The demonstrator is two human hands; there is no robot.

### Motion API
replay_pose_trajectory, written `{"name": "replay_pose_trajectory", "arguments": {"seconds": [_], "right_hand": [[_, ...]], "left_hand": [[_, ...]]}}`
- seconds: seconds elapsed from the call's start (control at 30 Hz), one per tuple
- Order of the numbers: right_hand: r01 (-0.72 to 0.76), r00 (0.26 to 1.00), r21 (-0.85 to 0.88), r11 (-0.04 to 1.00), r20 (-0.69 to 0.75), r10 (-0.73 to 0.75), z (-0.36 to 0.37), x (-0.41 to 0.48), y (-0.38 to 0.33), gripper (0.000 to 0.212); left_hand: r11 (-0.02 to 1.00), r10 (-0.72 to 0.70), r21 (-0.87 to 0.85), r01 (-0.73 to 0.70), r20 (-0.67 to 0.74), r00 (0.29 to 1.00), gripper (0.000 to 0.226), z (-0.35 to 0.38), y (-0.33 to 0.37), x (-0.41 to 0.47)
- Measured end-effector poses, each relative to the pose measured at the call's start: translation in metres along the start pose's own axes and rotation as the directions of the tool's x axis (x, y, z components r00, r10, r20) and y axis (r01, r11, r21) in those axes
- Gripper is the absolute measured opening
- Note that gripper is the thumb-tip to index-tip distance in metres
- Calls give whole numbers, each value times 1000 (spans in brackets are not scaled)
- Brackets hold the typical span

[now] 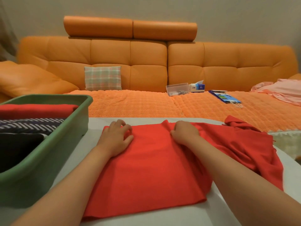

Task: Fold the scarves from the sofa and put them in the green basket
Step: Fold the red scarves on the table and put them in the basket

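Observation:
A red scarf [151, 163] lies spread on the white table [162, 216] in front of me, its right part bunched and rumpled. My left hand [116, 137] rests on the scarf's far left corner with fingers curled on the cloth. My right hand [184, 132] sits at the far edge in the middle, fingers curled and pinching a fold of the fabric. The green basket [68, 137] stands at the left on the table. Inside it lie a folded red scarf [37, 110], a dark scarf with white stripes [31, 126] and a black one [17, 149].
The orange sofa [146, 62] runs across the back with an orange knitted cover [146, 103]. On it are a checked cushion [103, 78], a clear box [177, 89], a tissue box [197, 87], a blue paper bag [225, 97] and pink cloth [280, 90].

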State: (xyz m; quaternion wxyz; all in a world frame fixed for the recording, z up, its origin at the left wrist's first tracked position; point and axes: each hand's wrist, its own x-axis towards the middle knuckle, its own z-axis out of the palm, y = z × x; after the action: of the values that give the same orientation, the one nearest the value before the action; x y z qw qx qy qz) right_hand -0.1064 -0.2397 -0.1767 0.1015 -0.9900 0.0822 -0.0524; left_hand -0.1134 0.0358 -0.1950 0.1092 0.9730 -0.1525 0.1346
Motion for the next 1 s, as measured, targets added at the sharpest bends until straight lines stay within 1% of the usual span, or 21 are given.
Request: {"name": "replay_pose_trajectory", "arguments": {"seconds": [0.03, 0.1, 0.13, 0.2, 0.3, 0.37, 0.4, 0.43, 0.5, 0.53, 0.57, 0.6, 0.63, 0.67, 0.7, 0.73, 0.77, 0.83, 0.9, 0.93, 1.0], "right_hand": [[-2, 1000, 28, 1000, -27, 3, 1, -1, 2, 29], [-14, 996, 123, 992, -84, 25, 0, -2, 4, 27], [-20, 993, 172, 985, -108, 39, -1, -4, 4, 26], [-19, 991, 243, 970, -126, 51, -3, -6, 1, 27], [-61, 994, 365, 929, -59, 88, -4, -3, -7, 39], [-79, 997, 373, 925, 6, 82, -1, 1, -13, 40], [-80, 997, 368, 926, 17, 80, 1, 2, -17, 35], [-69, 997, 375, 924, -2, 76, 2, 3, -21, 31], [-8, 990, 431, 902, -123, 67, -1, 4, -29, 25], [17, 978, 454, 891, -192, 79, -3, 5, -32, 22], [30, 965, 468, 883, -244, 96, -5, 7, -33, 18], [23, 959, 465, 885, -260, 112, -5, 9, -33, 18], [-5, 963, 432, 902, -240, 120, -3, 12, -31, 20], [-40, 973, 376, 926, -194, 121, 0, 14, -27, 24], [-70, 984, 316, 946, -136, 118, 5, 14, -23, 28], [-81, 990, 268, 960, -90, 109, 9, 13, -19, 32], [-72, 994, 243, 967, -64, 91, 12, 12, -15, 37], [-22, 998, 256, 966, -52, 36, 11, 8, -10, 44], [33, 999, 283, 959, -31, -25, 6, 1, -9, 50], [60, 998, 278, 959, -10, -59, 4, -4, -8, 53], [114, 991, 238, 965, 36, -126, -1, -16, -5, 56]], "left_hand": [[1000, -14, 20, 13, 32, 999, 38, -1, -2, -1], [991, -112, 85, 100, 144, 983, 47, 1, -5, 0], [986, -148, 99, 132, 177, 973, 52, 1, -6, 0], [984, -178, 62, 170, 187, 966, 53, 0, -7, 2], [977, -215, 56, 208, 189, 958, 56, -1, -10, 5], [972, -231, 98, 214, 215, 949, 58, -1, -9, 6], [971, -229, 122, 207, 204, 952, 57, -1, -8, 7], [970, -220, 138, 199, 162, 962, 54, -2, -7, 8], [973, -181, 143, 181, -12, 983, 45, -5, -2, 13], [976, -161, 131, 175, -110, 981, 39, -7, 0, 15], [979, -151, 107, 172, -175, 973, 35, -9, 2, 17], [981, -164, 73, 179, -178, 970, 33, -10, 2, 17], [978, -195, 47, 201, -107, 975, 35, -10, 0, 17], [973, -226, 47, 225, 22, 974, 40, -9, -3, 14], [968, -248, 70, 240, 161, 955, 48, -6, -7, 10], [966, -258, 89, 243, 262, 930, 58, -3, -11, 6], [965, -260, 97, 242, 316, 912, 64, -2, -15, 4], [964, -264, 107, 242, 341, 902, 69, -2, -18, 3], [950, -291, 201, 237, 310, 905, 66, -6, -15, 3], [933, -289, 293, 209, 264, 920, 61, -9, -12, 1], [894, -200, 431, 119, 147, 969, 43, -15, 0, -3]]}}
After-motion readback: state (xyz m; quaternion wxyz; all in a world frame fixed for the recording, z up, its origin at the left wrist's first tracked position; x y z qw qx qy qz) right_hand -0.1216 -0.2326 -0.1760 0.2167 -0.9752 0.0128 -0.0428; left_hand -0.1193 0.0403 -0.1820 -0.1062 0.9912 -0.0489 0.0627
